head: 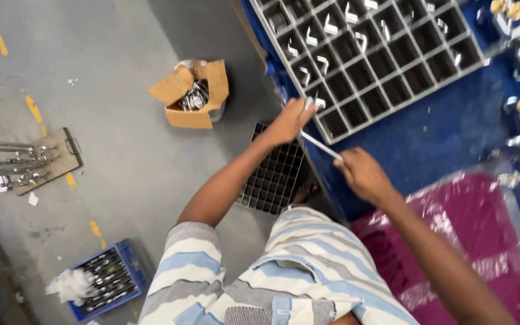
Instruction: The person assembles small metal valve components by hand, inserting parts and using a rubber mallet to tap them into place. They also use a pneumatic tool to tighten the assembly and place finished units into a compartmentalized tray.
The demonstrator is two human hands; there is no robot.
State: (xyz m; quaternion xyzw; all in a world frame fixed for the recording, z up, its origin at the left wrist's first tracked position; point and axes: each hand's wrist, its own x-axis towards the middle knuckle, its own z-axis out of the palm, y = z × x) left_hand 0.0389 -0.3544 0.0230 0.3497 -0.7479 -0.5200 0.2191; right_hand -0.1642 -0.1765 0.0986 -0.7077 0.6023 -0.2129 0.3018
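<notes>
Left hand [290, 122] closed on upper end of thin metal rod [321, 145], at near edge of grey compartment tray [392, 99]. Right hand [363, 174] clamped on lower end, over blue counter [434, 144]. Rod spanning diagonally between both hands. Open cardboard box [195, 94] of metal parts on floor.

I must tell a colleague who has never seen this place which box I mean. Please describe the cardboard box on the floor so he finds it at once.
Start at the grey divided tray on the blue table, then look left, down to the grey concrete floor. There stands the cardboard box, flaps open, with shiny metal parts inside. The blue crate nearby also holds metal parts, but only this box is brown cardboard.
</notes>
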